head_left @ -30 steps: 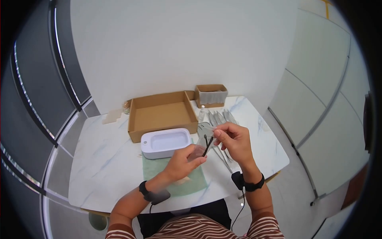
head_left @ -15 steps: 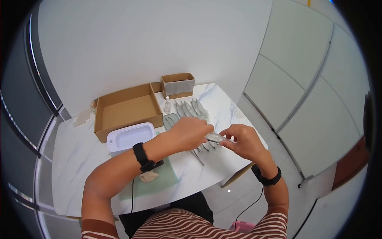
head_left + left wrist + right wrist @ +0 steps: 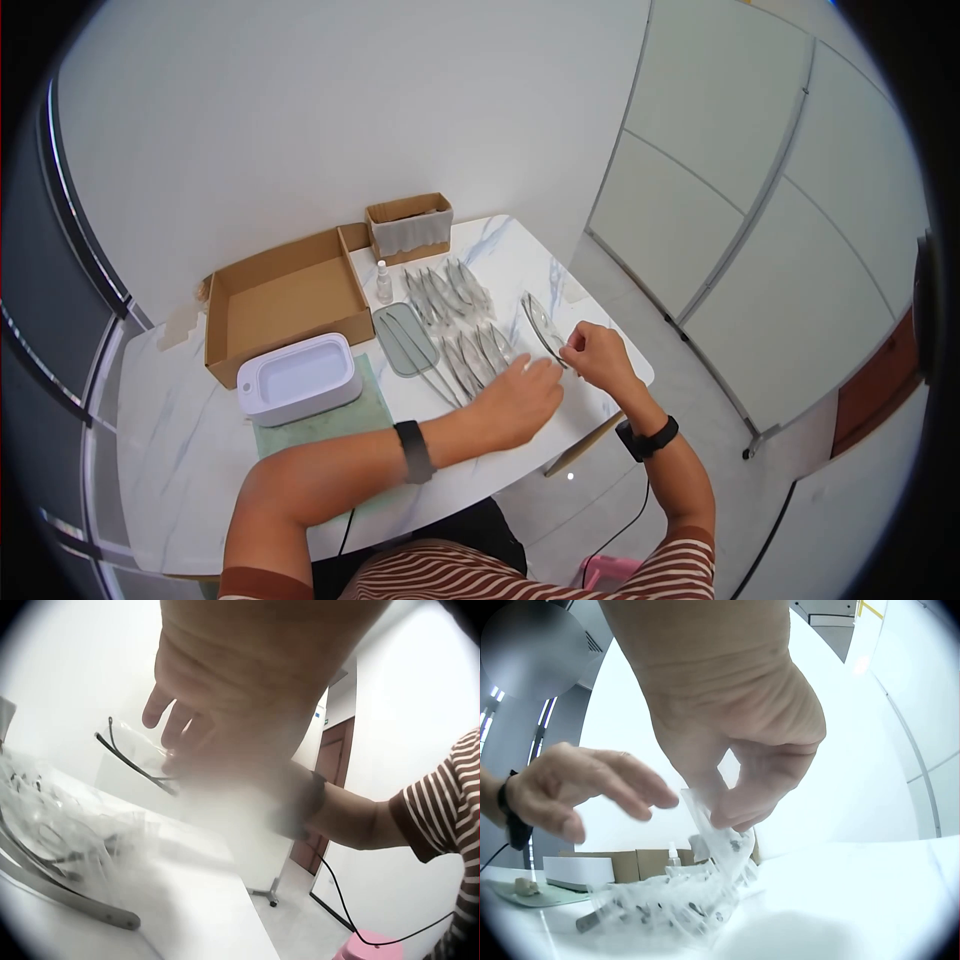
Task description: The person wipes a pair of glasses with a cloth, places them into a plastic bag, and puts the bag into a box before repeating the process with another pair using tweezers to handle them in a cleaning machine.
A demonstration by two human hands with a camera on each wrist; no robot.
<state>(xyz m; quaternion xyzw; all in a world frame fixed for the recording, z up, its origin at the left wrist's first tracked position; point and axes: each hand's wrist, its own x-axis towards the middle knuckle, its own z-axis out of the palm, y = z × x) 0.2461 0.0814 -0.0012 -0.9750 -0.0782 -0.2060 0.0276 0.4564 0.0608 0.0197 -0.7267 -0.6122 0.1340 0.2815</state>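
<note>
The right hand (image 3: 600, 358) pinches the near end of a clear bag with dark-framed glasses (image 3: 541, 322) inside, at the table's right side. In the right wrist view, thumb and fingers of the right hand (image 3: 739, 765) meet on the clear plastic (image 3: 724, 844). Beside it the left hand (image 3: 517, 405) hovers with loosely bent fingers, holding nothing; the right wrist view shows the left hand (image 3: 585, 787) apart from the bag. Several bagged glasses (image 3: 475, 355) lie in two rows left of the held bag. The left wrist view shows the bagged glasses' dark arms (image 3: 131, 761).
A grey tray (image 3: 404, 345) with long metal tweezers lies left of the rows. Farther left are a white cleaner basin (image 3: 300, 385) on a green cloth (image 3: 372, 400) and an open cardboard box (image 3: 290, 290). A spray bottle (image 3: 384, 284) and a smaller box (image 3: 410, 228) stand behind.
The bag has moved right, past the rows, in the right hand. The left hand has let go of it and drawn back toward the body. The head view has shifted right.
</note>
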